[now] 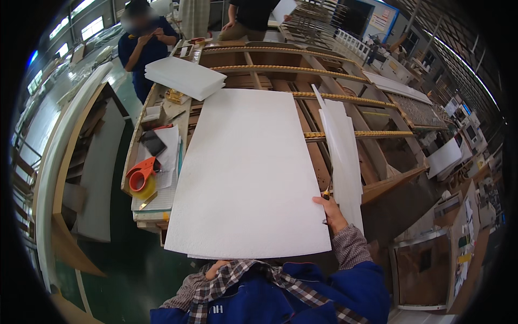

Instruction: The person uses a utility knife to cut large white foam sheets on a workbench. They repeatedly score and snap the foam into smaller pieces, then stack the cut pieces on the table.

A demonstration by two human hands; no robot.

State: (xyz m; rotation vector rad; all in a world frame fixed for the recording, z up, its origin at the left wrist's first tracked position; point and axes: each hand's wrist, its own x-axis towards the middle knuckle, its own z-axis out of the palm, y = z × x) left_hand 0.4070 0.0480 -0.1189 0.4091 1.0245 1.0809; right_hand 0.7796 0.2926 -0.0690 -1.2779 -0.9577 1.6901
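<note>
A large white foam sheet (pixel 251 174) lies in front of me, with the edge of another sheet showing under its near side. My right hand (pixel 332 212) is at the sheet's right edge and grips a yellow-and-black utility knife (pixel 326 192), its tip pointing away from me. Close to my chest, at the near edge of the sheet, is my left hand (pixel 216 269); its fingers are mostly hidden, so its hold cannot be told. Long white foam strips (pixel 342 150) lie just right of the sheet. Beyond its far left corner rests a stack of white foam pieces (pixel 184 75).
An orange tape dispenser (pixel 141 178), a black flat object (pixel 153 143) and papers lie on the bench's left side. Yellow-covered rails (pixel 376 133) cross the wooden frame. Two people are beyond the bench, one at the far left (pixel 143 44), one at the far side (pixel 251 20).
</note>
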